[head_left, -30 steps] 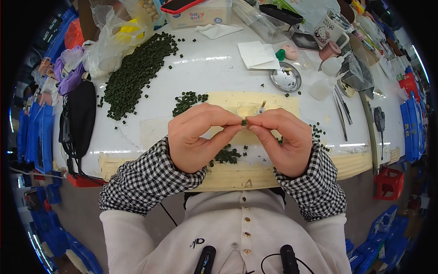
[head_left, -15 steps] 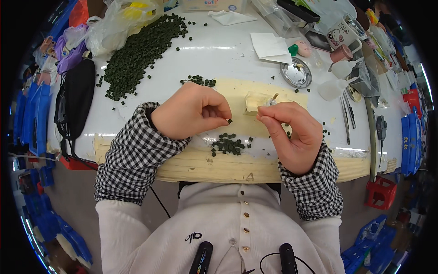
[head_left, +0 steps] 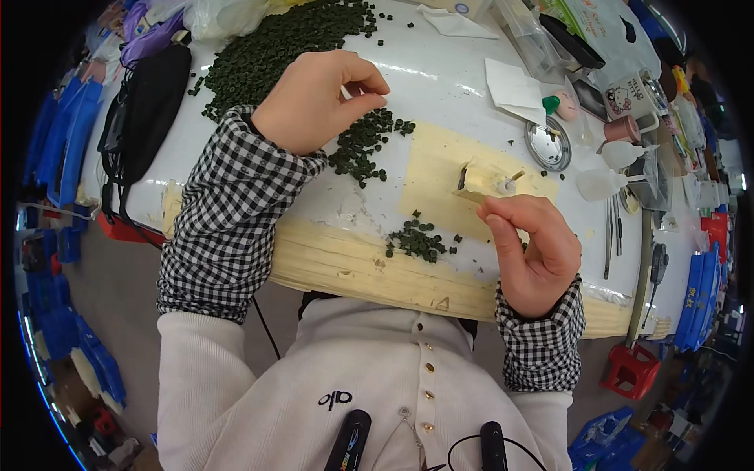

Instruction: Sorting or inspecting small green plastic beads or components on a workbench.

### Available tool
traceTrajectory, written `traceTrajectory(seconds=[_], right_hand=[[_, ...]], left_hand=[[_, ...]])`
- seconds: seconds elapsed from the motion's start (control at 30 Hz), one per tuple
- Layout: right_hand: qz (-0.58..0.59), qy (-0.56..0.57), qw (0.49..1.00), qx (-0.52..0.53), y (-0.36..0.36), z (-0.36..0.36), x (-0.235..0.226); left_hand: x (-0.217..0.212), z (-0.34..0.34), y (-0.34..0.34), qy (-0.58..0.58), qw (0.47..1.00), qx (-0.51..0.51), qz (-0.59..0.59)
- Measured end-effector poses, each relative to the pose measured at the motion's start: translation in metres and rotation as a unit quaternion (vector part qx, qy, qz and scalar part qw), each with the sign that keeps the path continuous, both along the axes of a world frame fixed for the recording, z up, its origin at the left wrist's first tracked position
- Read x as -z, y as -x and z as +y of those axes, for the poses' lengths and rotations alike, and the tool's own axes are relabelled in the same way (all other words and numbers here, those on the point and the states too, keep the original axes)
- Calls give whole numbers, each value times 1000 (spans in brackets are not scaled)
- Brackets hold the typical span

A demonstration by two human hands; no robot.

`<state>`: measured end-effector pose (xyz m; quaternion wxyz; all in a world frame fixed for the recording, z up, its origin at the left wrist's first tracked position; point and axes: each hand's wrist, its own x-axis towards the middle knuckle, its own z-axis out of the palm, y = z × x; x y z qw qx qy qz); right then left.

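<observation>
My left hand (head_left: 318,102) hovers over small dark green pieces (head_left: 365,140) between the big heap and the yellow sheet. Its thumb and forefinger are pinched together; whatever lies between them is too small to make out. My right hand (head_left: 540,250) is also closed in a pinch, just in front of a cream-coloured block (head_left: 483,179). What its fingertips hold, if anything, cannot be seen. A thin brownish stick (head_left: 517,176) rises beside the block with something whitish at its base. Between my hands, a small cluster of green pieces (head_left: 420,240) lies near the table's front edge.
The large heap of green pieces (head_left: 271,47) spreads at the back left, beside a black pouch (head_left: 149,118). A round metal dish (head_left: 547,145), white squeeze bottles (head_left: 601,184), tweezers (head_left: 609,235) and a cup (head_left: 632,94) stand or lie at the right. White tissue (head_left: 514,90) lies behind.
My left hand has moved away from the front cluster, back and left over the green pieces. The dark piece seen at its fingertips is no longer visible. The whole view has shifted and turned slightly.
</observation>
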<state>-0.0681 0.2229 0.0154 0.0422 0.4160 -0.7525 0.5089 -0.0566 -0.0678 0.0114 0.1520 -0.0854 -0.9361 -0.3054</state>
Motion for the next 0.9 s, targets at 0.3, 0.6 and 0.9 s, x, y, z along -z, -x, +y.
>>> traceTrajectory(seconds=[0.3, 0.6, 0.9], right_hand=[[15, -24, 1000, -10, 1, -1, -3], [6, 41, 996, 80, 1, 24, -1], [14, -176, 965, 191, -5, 64, -1]], left_hand=[[16, 38, -2, 171, 983, 62, 6], [1, 43, -20, 239, 966, 95, 5], [-17, 43, -37, 197, 973, 118, -14]])
